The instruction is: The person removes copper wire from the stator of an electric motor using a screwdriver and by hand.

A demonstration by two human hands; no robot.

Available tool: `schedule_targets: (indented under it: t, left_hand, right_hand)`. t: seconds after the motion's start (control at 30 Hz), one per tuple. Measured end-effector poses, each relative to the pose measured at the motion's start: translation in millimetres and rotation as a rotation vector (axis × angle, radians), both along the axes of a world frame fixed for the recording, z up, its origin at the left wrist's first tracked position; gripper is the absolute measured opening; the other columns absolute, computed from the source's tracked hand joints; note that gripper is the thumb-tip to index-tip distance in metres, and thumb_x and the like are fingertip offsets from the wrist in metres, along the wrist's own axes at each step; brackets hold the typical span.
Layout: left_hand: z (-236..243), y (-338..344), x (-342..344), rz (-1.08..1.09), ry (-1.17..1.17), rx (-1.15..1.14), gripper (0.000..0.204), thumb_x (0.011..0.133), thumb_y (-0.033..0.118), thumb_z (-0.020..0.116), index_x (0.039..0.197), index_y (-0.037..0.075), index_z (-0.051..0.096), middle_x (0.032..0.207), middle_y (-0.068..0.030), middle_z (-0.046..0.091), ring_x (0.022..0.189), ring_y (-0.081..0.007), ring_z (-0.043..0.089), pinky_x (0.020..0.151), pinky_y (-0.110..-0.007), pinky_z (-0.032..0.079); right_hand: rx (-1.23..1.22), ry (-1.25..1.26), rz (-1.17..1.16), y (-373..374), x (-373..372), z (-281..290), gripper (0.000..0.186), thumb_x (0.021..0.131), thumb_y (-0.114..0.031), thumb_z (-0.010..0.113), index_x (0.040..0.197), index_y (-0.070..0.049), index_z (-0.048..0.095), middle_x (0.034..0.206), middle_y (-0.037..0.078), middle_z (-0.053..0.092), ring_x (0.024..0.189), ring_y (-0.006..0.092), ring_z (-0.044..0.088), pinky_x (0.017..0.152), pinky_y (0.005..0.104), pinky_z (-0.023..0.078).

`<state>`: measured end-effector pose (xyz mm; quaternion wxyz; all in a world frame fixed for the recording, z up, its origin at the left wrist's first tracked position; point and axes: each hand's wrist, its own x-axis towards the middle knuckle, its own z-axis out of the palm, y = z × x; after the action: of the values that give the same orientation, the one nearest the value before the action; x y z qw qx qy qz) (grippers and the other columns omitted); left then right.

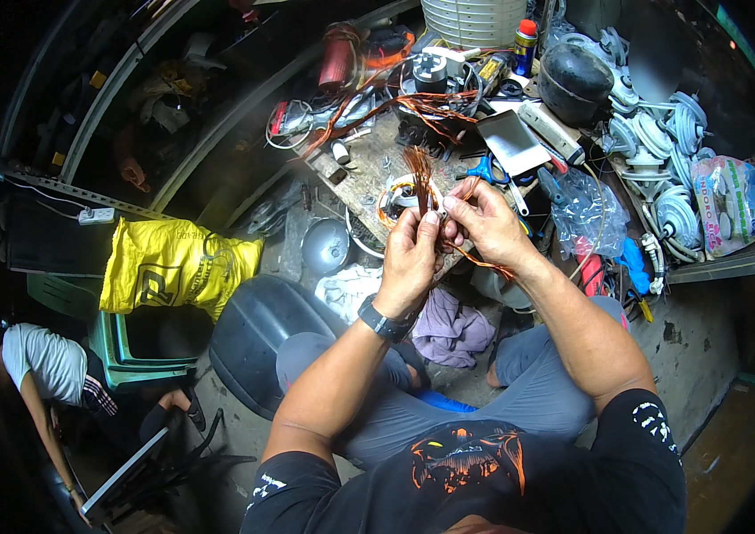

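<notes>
A bundle of thin copper wires stands upright out of my left hand, its loose ends fanned at the top. The fingers of that hand are closed around its lower part. Close beside it, my right hand pinches copper wire too, and a twisted orange-brown strand trails out below its palm. Where the fingertips meet, the wire is partly hidden. Just behind my hands, a white ring-shaped part with copper windings lies on the worn wooden bench.
Blue-handled scissors, a grey flat panel and more copper wire clutter the bench. A black dome and white fan-like parts stand right. Left are a yellow sack and a bending person. A purple cloth lies below.
</notes>
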<state>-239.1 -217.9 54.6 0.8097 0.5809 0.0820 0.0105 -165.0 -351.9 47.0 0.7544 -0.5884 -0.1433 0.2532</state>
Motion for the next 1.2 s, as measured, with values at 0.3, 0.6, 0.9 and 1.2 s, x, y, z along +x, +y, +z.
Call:
schedule_targets:
  t: [0.3, 0.6, 0.9, 1.2]
  left_hand:
    - [-1, 0, -2, -0.015, -0.001, 0.022, 0.017, 0.104, 0.02, 0.047, 0.102, 0.005, 0.056, 0.086, -0.001, 0.063, 0.076, -0.0067, 0.06, 0.064, -0.02, 0.046]
    - [5, -1, -2, 0.012, 0.033, -0.002, 0.014, 0.103, 0.016, 0.049, 0.1, 0.004, 0.055, 0.085, -0.002, 0.063, 0.074, -0.0072, 0.059, 0.065, -0.021, 0.046]
    - [2, -1, -1, 0.06, 0.0, 0.061, 0.012, 0.102, 0.013, 0.048, 0.099, 0.003, 0.053, 0.083, -0.003, 0.063, 0.073, -0.0075, 0.059, 0.065, -0.022, 0.047]
    - [6, -2, -2, 0.065, -0.004, 0.031, 0.011, 0.101, 0.012, 0.049, 0.099, 0.002, 0.053, 0.081, -0.0037, 0.063, 0.072, -0.0093, 0.06, 0.065, -0.023, 0.048]
  right_hand:
    - [0.032, 0.02, -0.002, -1, -1, 6, 0.015, 0.097, -0.015, 0.061, 0.106, -0.004, 0.055, 0.084, 0.003, 0.061, 0.065, 0.0076, 0.057, 0.058, 0.0217, 0.047]
    - [-0.035, 0.006, 0.004, -2, 1, 3, 0.014, 0.097, -0.017, 0.062, 0.101, -0.005, 0.056, 0.081, 0.001, 0.061, 0.065, 0.0065, 0.056, 0.059, 0.0217, 0.048]
    - [-0.016, -0.033, 0.007, 0, 2, -1, 0.014, 0.098, -0.017, 0.06, 0.102, -0.004, 0.057, 0.08, 0.0, 0.061, 0.065, 0.0062, 0.057, 0.059, 0.0225, 0.049]
    - [-0.043, -0.011, 0.043, -1, 3, 1, 0.013, 0.098, -0.016, 0.06, 0.101, -0.004, 0.057, 0.079, 0.001, 0.061, 0.066, 0.0067, 0.057, 0.059, 0.0223, 0.049]
